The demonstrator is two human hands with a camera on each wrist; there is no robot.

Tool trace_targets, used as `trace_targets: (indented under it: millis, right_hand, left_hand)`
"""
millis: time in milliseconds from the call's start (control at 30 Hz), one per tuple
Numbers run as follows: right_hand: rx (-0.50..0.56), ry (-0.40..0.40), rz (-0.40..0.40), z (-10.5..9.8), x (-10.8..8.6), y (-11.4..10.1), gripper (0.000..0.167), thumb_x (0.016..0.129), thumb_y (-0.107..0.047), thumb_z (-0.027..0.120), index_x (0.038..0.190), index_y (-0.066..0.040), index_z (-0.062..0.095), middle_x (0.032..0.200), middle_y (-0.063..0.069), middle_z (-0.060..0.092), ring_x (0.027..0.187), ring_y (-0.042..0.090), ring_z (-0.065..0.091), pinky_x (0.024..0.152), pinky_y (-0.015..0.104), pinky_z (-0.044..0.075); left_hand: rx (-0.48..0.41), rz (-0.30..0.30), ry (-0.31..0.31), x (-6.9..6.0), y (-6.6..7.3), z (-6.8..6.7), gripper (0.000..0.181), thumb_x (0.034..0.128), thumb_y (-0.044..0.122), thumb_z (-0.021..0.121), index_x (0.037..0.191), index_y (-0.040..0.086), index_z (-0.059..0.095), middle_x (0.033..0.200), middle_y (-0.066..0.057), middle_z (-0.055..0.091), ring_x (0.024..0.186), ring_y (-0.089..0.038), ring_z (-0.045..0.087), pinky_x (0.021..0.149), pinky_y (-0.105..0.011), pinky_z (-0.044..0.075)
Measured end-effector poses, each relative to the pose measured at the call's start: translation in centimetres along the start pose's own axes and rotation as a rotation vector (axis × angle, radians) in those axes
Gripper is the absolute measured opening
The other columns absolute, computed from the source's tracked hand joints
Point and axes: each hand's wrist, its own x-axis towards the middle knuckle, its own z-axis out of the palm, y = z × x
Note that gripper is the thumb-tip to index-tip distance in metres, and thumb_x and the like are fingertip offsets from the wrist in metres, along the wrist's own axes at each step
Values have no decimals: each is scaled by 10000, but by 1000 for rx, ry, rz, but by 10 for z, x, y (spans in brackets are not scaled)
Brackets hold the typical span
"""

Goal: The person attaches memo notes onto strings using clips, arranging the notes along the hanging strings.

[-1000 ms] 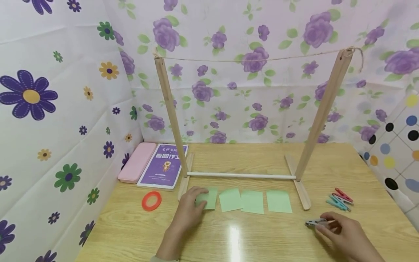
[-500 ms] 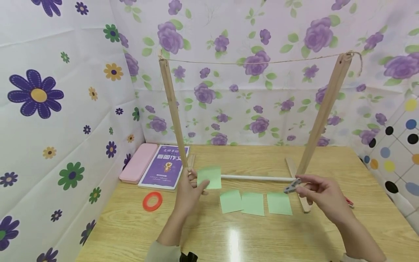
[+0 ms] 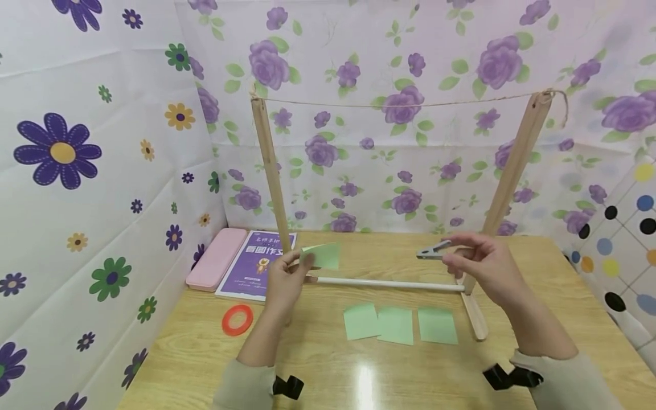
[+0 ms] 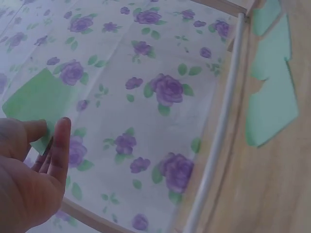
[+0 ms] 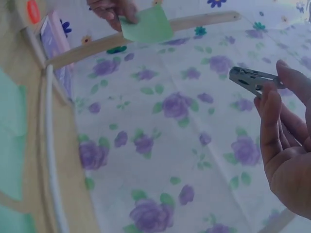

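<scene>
Green note (image 3: 326, 256) and grey clip (image 3: 430, 251), both held up
From here, the left hand (image 3: 284, 282) pinches the note near the left post (image 3: 270, 171); well apart, the right hand (image 3: 484, 266) pinches the clip near the right post (image 3: 516, 165).

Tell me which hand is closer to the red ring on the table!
Left. The left hand is raised just beyond and right of the red ring; the right hand is far across, in front of the right wooden post.
</scene>
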Motion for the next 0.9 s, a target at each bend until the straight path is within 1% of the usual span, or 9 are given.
trace_targets:
  millis: [33,100,167,367,467,567,700,767,900]
  right_hand:
    - [19,5,-23,3,7,-4,290,921,113,661,1154,-50,721,771,19,717,612,121,631,567,241,580]
    - [56,8,-67,8,20,-13,274,905,138,664,1126,-12,722,761,22,695,597,119,598,548,227,557]
    - [99,14,-93,13,33,-20,251,893,147,673,1083,-7,731,772,21,687,599,114,584,543,212,544]
    - [222,34,-133,29,62,-40,242,857,172,701,969,-40,738,752,31,666,589,112,568,521,196,519]
    - [207,24,-154,36,73,-49,225,841,156,731,957,-36,739,729,29,643,572,110,531,488,195,475]
    - [153,9,-171,43,84,-59,204,825,132,763,934,-39,741,710,21,630,560,104,516,469,185,442]
    - [130,-17,-209,52,97,-71,149,825,108,780,926,7,734,740,39,676,582,116,580,498,173,497]
    - [111,-29,-236,56,102,-77,123,842,103,766,930,25,728,768,51,698,604,119,616,524,180,536]
    - [38,-59,-313,64,115,-91,83,882,93,726,922,22,712,817,69,707,645,116,644,549,189,552]
  left_hand:
    - [11,0,9,3,3,0,264,958,165,720,1158,-7,704,928,-164,729,684,-131,698,646,-279,636]
    - [26,1,30,8,11,1,248,944,165,741,1129,2,717,846,-109,722,620,-117,665,572,-233,602]
    - [22,13,47,14,16,1,262,933,133,753,1148,-12,709,839,-80,714,624,-107,664,556,-209,586]
    - [-49,18,68,24,28,-1,311,947,68,719,1215,-70,644,977,-128,718,757,-129,734,743,-282,639]
    - [-77,12,74,27,33,0,269,967,73,694,1188,-73,650,979,-103,709,770,-120,727,762,-300,640]
    - [-125,12,106,30,36,1,236,956,62,706,1139,-77,653,932,-69,694,746,-121,720,748,-291,641]
    - [-193,36,166,33,42,-1,221,937,23,720,1112,-91,646,908,-76,679,742,-141,729,754,-281,637]
    - [-201,46,182,34,45,-3,246,946,23,707,1150,-98,640,920,-80,677,757,-137,729,771,-276,633]
    - [-180,82,160,38,52,-10,300,968,29,678,1216,-127,613,907,-67,692,758,-113,723,783,-268,628]
